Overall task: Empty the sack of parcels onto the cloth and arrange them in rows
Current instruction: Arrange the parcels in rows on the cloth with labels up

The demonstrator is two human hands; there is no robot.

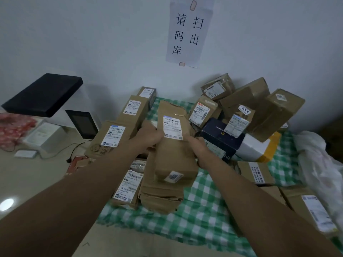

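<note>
Both forearms reach in from the bottom corners, the nearest things in view. Left hand (148, 136) holds the left side of a long brown parcel (174, 145), its fingers curled round the edge just beside the white shipping label (172, 127); motion blur softens the fingers. Right hand (199, 145) clasps the parcel's right side, and most of its fingers are hidden behind the cardboard, so only the thumb side of that grip shows. The long parcel is tilted, its near end resting over a crumpled flat carton (163, 197) that lies on the green checked cloth (204, 210).

Along the cloth's left edge a row of brown boxes (118, 132) runs toward the wall, labels up; one labelled box (130, 188) lies at the near end, partly covered by the left arm. At the far right corner of the cloth a loose heap of cartons (246, 101) leans against the wall, with a dark blue box (219, 138) and a white and yellow packet (259, 147) below it. More cartons (306, 204) at the right edge are cut off by the right arm. A pale plastic sack (315, 160) lies crumpled at the right edge. Label print is too small to read. A paper sign (187, 30) hangs on the wall, its top cropped.
</note>
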